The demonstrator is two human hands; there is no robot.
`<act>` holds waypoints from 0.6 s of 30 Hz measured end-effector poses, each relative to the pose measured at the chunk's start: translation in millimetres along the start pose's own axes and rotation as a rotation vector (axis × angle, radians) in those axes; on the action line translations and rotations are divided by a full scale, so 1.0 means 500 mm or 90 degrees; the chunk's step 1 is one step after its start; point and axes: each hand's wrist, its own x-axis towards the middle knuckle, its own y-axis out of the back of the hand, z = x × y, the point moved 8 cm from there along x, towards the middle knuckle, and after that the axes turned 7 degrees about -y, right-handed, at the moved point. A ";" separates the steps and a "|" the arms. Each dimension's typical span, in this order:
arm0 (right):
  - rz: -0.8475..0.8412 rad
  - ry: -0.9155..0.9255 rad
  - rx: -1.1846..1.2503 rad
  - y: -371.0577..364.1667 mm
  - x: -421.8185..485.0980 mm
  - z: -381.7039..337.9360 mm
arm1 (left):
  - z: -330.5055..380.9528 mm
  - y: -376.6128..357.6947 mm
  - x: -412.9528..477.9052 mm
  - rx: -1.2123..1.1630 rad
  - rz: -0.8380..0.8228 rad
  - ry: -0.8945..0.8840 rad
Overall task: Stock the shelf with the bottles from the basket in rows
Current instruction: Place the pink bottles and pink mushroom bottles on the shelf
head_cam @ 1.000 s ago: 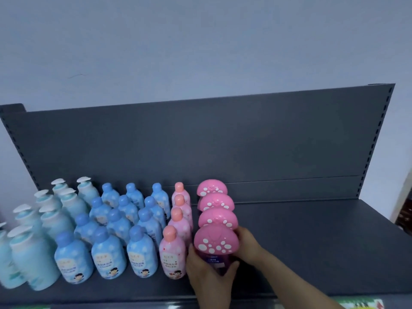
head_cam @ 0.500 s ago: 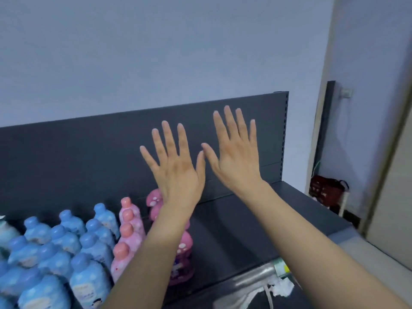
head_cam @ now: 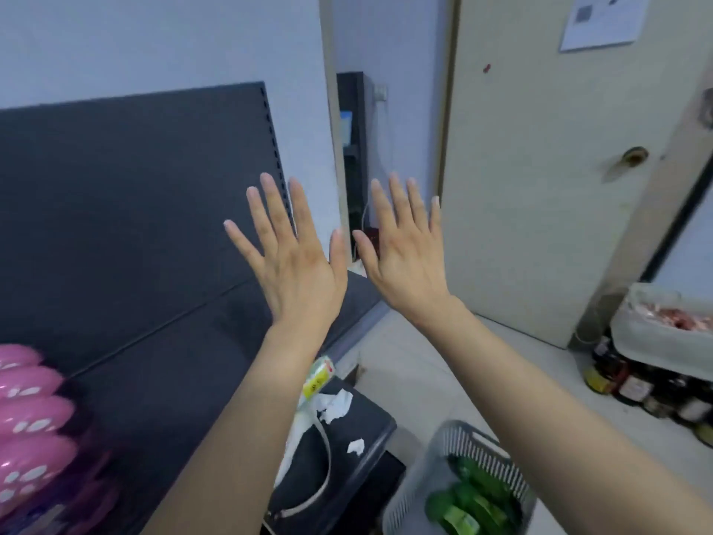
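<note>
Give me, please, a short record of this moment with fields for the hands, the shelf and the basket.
Left hand: raised, fingers spread, holding nothing
Right hand: raised beside it, fingers spread, holding nothing
Shelf: dark grey, with a back panel
Pink bottles: one row at the view's left edge
Basket: on the floor, lower right
Green bottles: inside the basket, blurred

1. The paper sheet (head_cam: 602,17) high on the door (head_cam: 540,187) carries a small dark square like a code and lines of print, all too blurred to read.
2. The yellow tag (head_cam: 318,378) on the shelf (head_cam: 193,361) edge, down-left of the door, shows marks but no legible word.
3. The jars (head_cam: 632,388) low to the right of the door have unreadable labels.
4. The green bottles (head_cam: 474,496) in the basket (head_cam: 482,446) below the door have smeared labels.
</note>
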 end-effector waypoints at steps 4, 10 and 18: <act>-0.044 -0.070 -0.044 -0.033 -0.048 0.188 | 0.156 -0.117 -0.033 -0.069 -0.074 -0.051; -0.221 -0.156 -0.060 -0.161 -0.177 0.435 | 0.333 -0.320 -0.153 -0.137 -0.180 -0.077; -0.493 -0.242 -0.090 -0.393 -0.426 0.668 | 0.457 -0.600 -0.427 -0.111 -0.440 -0.093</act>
